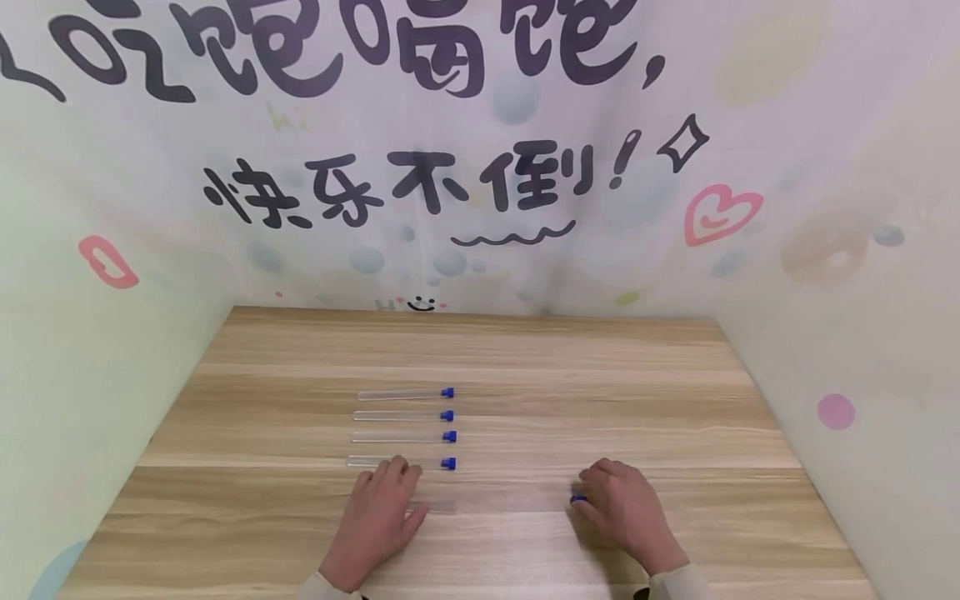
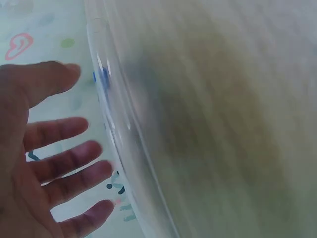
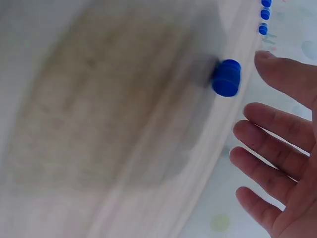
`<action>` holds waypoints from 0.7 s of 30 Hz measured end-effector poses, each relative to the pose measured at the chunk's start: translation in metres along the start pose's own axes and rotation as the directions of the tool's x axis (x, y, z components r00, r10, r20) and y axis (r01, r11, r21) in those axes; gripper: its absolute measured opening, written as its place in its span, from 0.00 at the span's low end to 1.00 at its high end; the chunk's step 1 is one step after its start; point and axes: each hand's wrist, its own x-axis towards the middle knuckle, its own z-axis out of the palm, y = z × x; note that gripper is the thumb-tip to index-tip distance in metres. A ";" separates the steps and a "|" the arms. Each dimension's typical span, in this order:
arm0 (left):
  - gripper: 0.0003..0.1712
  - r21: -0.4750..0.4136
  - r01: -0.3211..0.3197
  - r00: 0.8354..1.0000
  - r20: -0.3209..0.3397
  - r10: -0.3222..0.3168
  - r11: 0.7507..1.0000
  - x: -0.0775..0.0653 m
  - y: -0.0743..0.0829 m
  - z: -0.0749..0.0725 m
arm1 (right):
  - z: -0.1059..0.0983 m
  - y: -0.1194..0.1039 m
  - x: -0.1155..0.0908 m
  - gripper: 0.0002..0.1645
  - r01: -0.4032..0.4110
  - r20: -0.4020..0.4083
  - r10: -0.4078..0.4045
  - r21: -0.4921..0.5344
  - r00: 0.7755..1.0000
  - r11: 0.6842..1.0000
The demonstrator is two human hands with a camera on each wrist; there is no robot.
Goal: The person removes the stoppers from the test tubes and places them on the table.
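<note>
Four clear tubes [image 1: 400, 415] with blue caps [image 1: 449, 437] lie sideways on the wood-grain tabletop [image 1: 525, 358], stacked in a column left of centre in the head view, caps pointing right. Below them, a fifth clear tube [image 2: 120, 114] lies partly under my left hand [image 1: 378, 517], at the lower left of the frame; its visible end, right of my thumb, has no cap. In the left wrist view, my left fingers [image 2: 69, 161] are spread apart and my thumb tip stops just beside that tube, holding nothing. My right hand [image 1: 626, 508] hovers at the lower right of the frame, near a loose blue cap [image 3: 226, 78] on the tabletop. The right wrist view shows those fingers [image 3: 272, 148] spread apart too, the thumb near the loose cap with a gap between. Behind, across the top, a pale wall [image 1: 637, 283] carries large dark Chinese lettering [image 1: 534, 179].
</note>
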 end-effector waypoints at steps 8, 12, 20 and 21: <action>0.22 0.067 -0.012 0.994 -0.108 0.019 0.998 0.009 -0.002 -0.008 | -0.009 -0.002 0.013 0.36 -0.010 -0.087 0.011 0.018 0.996 1.000; 0.21 0.076 -0.019 0.993 -0.111 0.027 0.997 0.014 -0.002 -0.013 | -0.012 -0.005 0.018 0.41 0.000 -0.128 0.003 0.028 0.992 1.000; 0.21 0.089 -0.022 0.995 -0.100 0.031 0.996 0.022 -0.001 -0.020 | -0.018 -0.014 0.031 0.42 0.030 -0.169 -0.024 0.030 0.985 0.999; 0.21 0.094 -0.023 0.995 -0.099 0.032 0.995 0.023 -0.001 -0.021 | -0.019 -0.015 0.032 0.42 0.036 -0.172 -0.031 0.026 0.985 0.999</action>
